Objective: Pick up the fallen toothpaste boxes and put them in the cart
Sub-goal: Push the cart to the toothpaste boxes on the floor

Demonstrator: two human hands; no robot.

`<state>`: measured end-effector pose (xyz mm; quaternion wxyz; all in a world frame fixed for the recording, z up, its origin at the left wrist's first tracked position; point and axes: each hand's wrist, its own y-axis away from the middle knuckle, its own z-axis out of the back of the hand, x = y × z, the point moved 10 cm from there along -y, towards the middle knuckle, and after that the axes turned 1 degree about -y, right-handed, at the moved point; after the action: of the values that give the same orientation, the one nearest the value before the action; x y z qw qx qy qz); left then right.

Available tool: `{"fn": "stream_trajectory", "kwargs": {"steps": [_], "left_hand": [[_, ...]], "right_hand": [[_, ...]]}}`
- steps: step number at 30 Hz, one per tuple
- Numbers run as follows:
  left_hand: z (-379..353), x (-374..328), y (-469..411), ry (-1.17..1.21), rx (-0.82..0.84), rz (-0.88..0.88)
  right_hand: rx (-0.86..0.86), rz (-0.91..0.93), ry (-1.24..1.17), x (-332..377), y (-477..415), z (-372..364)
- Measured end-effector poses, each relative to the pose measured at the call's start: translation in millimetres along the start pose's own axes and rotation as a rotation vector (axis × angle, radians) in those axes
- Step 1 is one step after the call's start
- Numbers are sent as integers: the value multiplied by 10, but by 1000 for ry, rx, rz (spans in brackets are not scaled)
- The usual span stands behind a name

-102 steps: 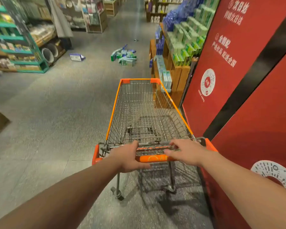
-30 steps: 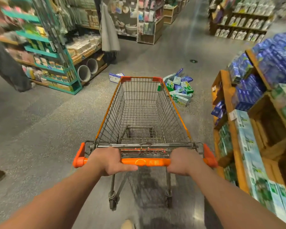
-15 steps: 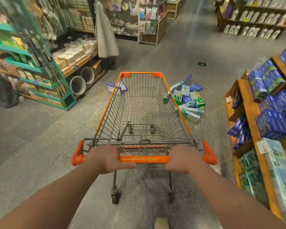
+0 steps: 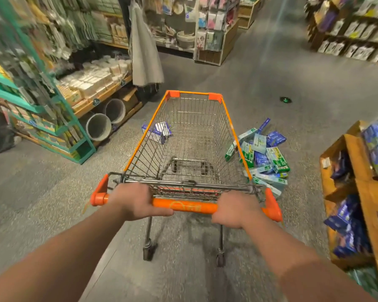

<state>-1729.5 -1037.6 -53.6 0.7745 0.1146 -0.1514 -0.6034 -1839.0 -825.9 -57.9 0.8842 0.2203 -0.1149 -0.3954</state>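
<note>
An orange-rimmed wire shopping cart point(image 4: 227, 118) stands in front of me with an empty basket. My left hand point(image 4: 138, 201) and my right hand point(image 4: 236, 211) both grip its orange handle bar point(image 4: 183, 207). A pile of several green, pale blue and dark blue toothpaste boxes point(image 4: 264, 158) lies on the grey floor right beside the cart's right side, partly seen through the wire. One more blue and white box point(image 4: 157, 132) lies on the floor just left of the cart's front.
A wooden display point(image 4: 358, 192) stacked with blue boxes stands at the right. At the left stands a green metal rack point(image 4: 52, 118), with wooden shelves and two grey buckets point(image 4: 106, 119) behind it. A grey cloth point(image 4: 145, 51) hangs ahead. A small dark object point(image 4: 285, 100) lies on the floor.
I have pushed the cart forward along the aisle. The pile of boxes, earlier ahead of the cart, now lies alongside its right side. Both hands stay on the handle.
</note>
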Motion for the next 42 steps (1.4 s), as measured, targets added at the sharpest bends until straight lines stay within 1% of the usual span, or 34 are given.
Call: {"fn": "stream_trajectory", "kwargs": {"steps": [6,9,12,17,24,28,32,34,36,37,39,40,42], "left_hand": [[350,383,-1021,0,-12,-19],[529,560,-1493,-14,-59,-54],[682,719,-1882,-28,-71,-86],[806,952,-2357,-34,-61,-157],[936,1133,-2713,23,-87,-197],[962,1218,-2759,32,-89,-197],[846,1372,-2801,93,-7,-147],[830,1426,-2807,156,61,-108],[967,1363,-2819,121,71,-109],[1097,1286,-2842,78,29,-130],[1423,1049,-2917,31,-93,-179],[1566,911,-2971,60,-136,-194],[1764,614,-3103,162,-163,-201]], "right_hand": [[19,-67,-51,-203,-930,482],[3,-107,-61,-261,-1324,723],[-2,-139,-79,-308,-1647,910],[62,-141,-83,-289,-2043,1067],[183,-167,-118,-256,-2338,1163],[181,-185,-159,-218,-2373,1213],[156,-141,-215,-107,-2347,1211],[195,-101,-298,-49,-2327,1186],[245,-38,-376,-10,-2332,1177],[243,-10,-403,-9,-2333,1220],[177,11,-435,-94,-2345,1367],[124,4,-452,-170,-2347,1453],[-9,-36,-544,-393,-2319,1650]]}}
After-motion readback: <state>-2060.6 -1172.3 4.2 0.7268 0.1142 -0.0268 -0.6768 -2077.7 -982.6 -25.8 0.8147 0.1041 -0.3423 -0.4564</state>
